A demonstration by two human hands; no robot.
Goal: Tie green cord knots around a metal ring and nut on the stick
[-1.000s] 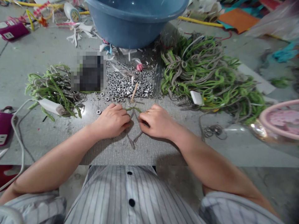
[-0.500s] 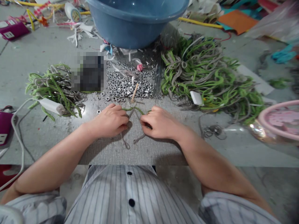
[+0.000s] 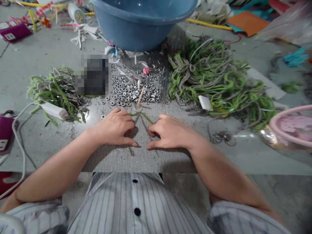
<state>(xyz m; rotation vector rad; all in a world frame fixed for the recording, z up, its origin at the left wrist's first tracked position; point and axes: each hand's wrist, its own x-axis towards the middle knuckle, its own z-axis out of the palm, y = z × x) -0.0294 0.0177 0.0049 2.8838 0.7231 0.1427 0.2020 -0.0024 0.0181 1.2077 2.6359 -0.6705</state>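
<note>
A green and grey cord (image 3: 146,117) runs between my two hands on the table, its middle lying by a small metal ring and a thin wooden stick (image 3: 140,97). My left hand (image 3: 115,126) has its fingers curled over the cord's left side, with the thumb stretched away from them. On the other side, my right hand (image 3: 169,131) is curled on the right part of the cord, its thumb also apart. Grey ends stick out below both hands. What lies under the fingers is hidden.
Several metal nuts (image 3: 124,92) are spread ahead of my hands, before a blue basin (image 3: 138,31). Heaps of green and grey cords lie at right (image 3: 207,74) and left (image 3: 56,87). A white cable (image 3: 21,143) crosses the left; a pink-rimmed container (image 3: 292,125) stands right.
Both thumbs have moved away from the curled fingers, toward the table's front edge. My right hand has shifted slightly right, and the grey cord on that side lies straighter.
</note>
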